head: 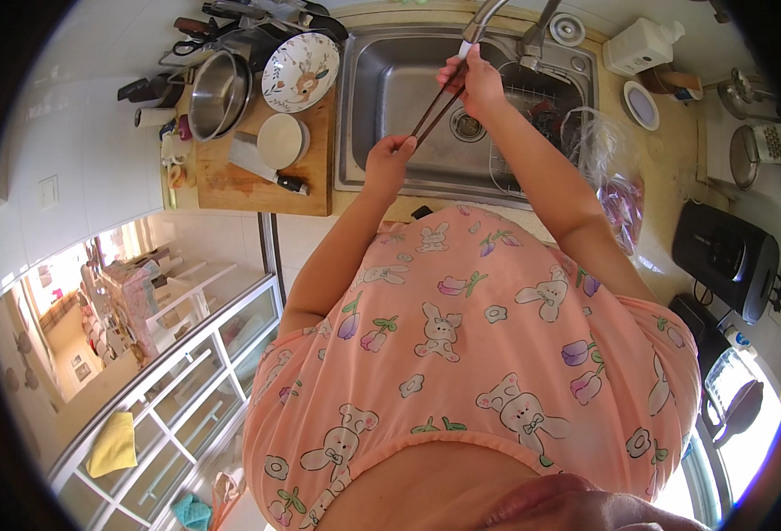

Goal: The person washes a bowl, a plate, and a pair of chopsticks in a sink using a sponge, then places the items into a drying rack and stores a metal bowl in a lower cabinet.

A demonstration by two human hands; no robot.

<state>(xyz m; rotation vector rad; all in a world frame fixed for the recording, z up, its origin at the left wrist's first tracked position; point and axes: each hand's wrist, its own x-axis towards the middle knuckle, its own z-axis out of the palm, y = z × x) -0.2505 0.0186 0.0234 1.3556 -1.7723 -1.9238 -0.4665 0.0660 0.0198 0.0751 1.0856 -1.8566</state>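
Observation:
A pair of dark chopsticks (438, 109) slants over the stainless steel sink (390, 99), held at both ends. My left hand (389, 164) pinches their lower ends between thumb and fingers above the basin's front part. The upper ends are in my right hand (475, 83), just beneath the faucet spout (480, 26). The two sticks lie slightly apart between the hands. Behind and below them shows the sink drain (468, 125). Whether water is running cannot be told.
On the left, a wooden cutting board (231, 189) bears a cleaver (251, 156), a white bowl (281, 141), a deer-patterned plate (301, 72) and metal bowls (214, 96). A wire rack (506, 143) stands in the sink's right part, with a plastic bag (596, 146) beside it.

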